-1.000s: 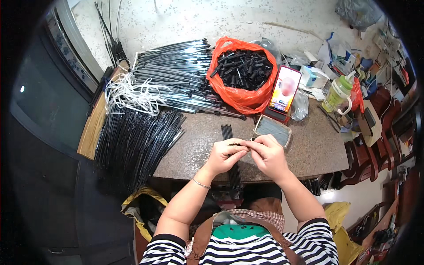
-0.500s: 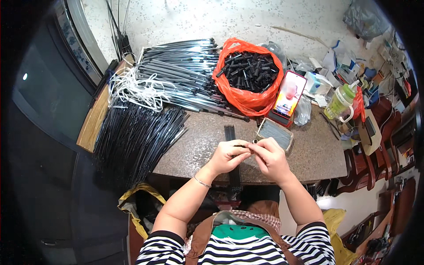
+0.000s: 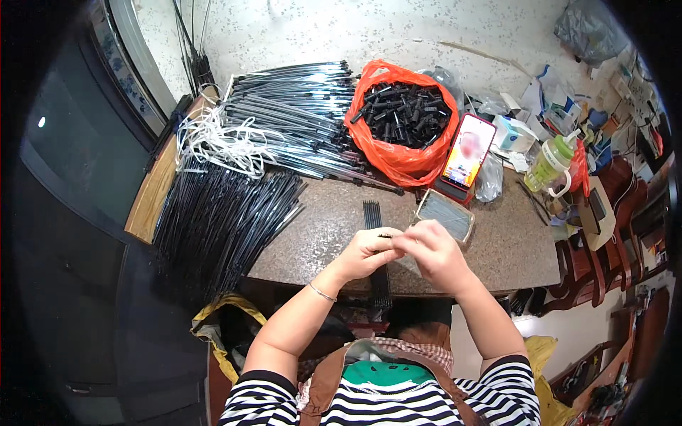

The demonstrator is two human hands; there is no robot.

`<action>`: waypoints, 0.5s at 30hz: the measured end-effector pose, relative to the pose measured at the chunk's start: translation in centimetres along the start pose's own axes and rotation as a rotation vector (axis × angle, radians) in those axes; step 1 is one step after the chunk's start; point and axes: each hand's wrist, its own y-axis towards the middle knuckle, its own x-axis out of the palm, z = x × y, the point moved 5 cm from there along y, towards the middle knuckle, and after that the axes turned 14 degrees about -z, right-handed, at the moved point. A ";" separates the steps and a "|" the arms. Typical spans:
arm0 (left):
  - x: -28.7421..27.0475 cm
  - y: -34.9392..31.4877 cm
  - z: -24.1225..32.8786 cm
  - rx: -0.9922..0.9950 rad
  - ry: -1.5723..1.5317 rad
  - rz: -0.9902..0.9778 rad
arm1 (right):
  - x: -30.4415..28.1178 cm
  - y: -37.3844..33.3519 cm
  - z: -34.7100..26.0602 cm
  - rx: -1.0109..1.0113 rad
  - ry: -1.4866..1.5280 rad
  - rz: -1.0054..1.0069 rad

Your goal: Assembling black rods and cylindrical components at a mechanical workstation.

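Above the front of the table, my left hand (image 3: 364, 255) is closed in a pinch on a small black piece (image 3: 385, 236), mostly covered by the fingers. Against its fingertips, my right hand (image 3: 435, 257) is closed too, with its thumb and fingers drawn together. What it grips, if anything, is hidden. Under my left hand lies a narrow row of thin black rods (image 3: 381, 287), running from mid-table past the front edge. Just beyond my right hand is a shallow box (image 3: 446, 215) of fine grey pins or wires.
Farther back stands a red plastic bag (image 3: 369, 135) full of short black parts. A lit phone (image 3: 469, 153) leans beside it. Long black rods (image 3: 220, 220) and greyish rods (image 3: 284, 113) are piled at left under white cords (image 3: 220, 138). A green-lidded bottle (image 3: 550, 163) stands at right.
My right fingers have shifted left, over the left fingertips. A small dark round end that showed between the hands is now covered. The rods and the box remain in place.
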 end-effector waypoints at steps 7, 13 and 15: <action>0.9 0.4 1.4 0.083 0.132 -0.096 | 0.1 -0.3 1.0 0.188 0.512 -0.024; 0.6 -0.8 -1.0 0.121 -0.612 0.144 | 0.3 0.1 -0.3 0.001 0.115 -0.117; 1.8 -1.4 -0.7 -0.121 -0.217 0.033 | 1.1 0.7 0.7 -0.009 0.395 -0.412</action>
